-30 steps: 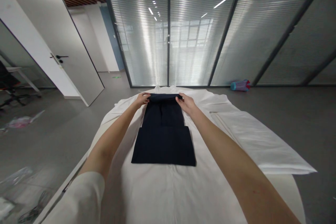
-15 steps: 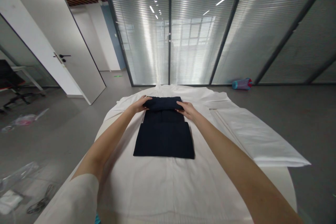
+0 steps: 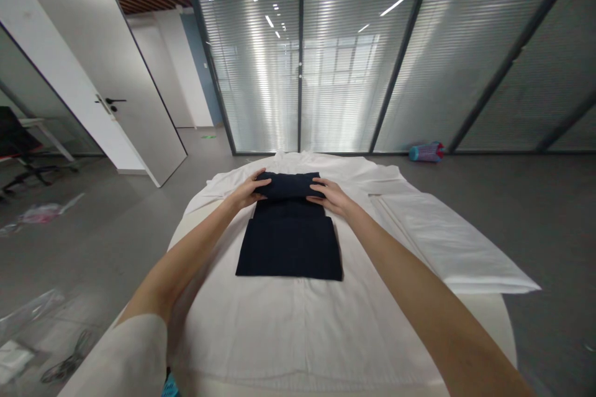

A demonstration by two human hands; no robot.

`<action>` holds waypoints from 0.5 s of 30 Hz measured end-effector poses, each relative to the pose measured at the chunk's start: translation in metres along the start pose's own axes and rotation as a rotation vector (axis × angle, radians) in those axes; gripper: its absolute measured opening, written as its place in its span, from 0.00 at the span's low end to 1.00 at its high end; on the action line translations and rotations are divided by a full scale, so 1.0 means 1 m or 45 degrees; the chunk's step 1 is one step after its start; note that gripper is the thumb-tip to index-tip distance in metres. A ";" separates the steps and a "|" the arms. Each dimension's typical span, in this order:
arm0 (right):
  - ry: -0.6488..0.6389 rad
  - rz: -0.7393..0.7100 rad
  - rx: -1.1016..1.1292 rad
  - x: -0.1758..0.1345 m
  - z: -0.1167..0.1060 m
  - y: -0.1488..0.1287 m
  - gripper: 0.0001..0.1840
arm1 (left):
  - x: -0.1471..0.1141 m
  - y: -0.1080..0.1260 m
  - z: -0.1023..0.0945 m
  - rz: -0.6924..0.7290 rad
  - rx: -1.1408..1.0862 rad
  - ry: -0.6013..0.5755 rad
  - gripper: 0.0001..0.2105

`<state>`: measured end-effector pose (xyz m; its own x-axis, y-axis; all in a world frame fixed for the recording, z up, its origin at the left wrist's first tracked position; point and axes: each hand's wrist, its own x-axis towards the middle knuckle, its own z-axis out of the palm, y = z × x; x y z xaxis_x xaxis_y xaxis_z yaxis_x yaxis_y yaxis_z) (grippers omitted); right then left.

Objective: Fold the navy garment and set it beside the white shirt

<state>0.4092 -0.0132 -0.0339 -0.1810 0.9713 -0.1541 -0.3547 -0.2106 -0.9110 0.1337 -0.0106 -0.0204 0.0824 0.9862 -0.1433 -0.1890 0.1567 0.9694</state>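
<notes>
A navy folded garment (image 3: 289, 248) lies in the middle of the white cloth; its exact kind does not show. The far end is turned over into a thick roll, and the near end forms a wide flat flap. My left hand (image 3: 250, 189) grips the roll at its left end, thumb and fingertips pressed to the fabric. Round the right end, my right hand (image 3: 331, 195) holds the same roll, with fingers on top and below. Some fingertips are hidden by the fabric.
The white cloth (image 3: 279, 335), probably a spread garment, covers a round table (image 3: 500, 316). A folded white piece (image 3: 447, 236) overhangs on the right. Beyond are a glass partition (image 3: 344, 118), an open door (image 3: 116, 68) and a blue-and-red bundle (image 3: 426, 152) on the floor. Cables (image 3: 69, 360) lie at left.
My right hand's fingers have shifted slightly inward and more on top of the roll. My left fingers have also resettled on its end. The near flap looks unchanged.
</notes>
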 end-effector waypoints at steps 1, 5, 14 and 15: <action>0.009 -0.038 0.037 0.001 0.002 0.000 0.18 | 0.000 0.000 0.000 0.009 -0.015 -0.005 0.39; 0.098 -0.059 -0.196 0.000 0.006 0.003 0.18 | 0.000 -0.006 0.000 -0.022 0.094 0.069 0.37; 0.287 -0.152 -0.914 -0.003 0.004 0.003 0.15 | 0.000 -0.023 -0.007 -0.017 0.279 0.165 0.35; 0.279 -0.168 -1.040 -0.004 0.003 0.002 0.14 | 0.000 -0.022 -0.008 -0.029 0.273 0.144 0.35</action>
<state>0.4062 -0.0180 -0.0343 0.0267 0.9994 -0.0211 0.4273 -0.0305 -0.9036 0.1297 -0.0141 -0.0436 -0.0281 0.9841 -0.1755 0.0245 0.1762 0.9840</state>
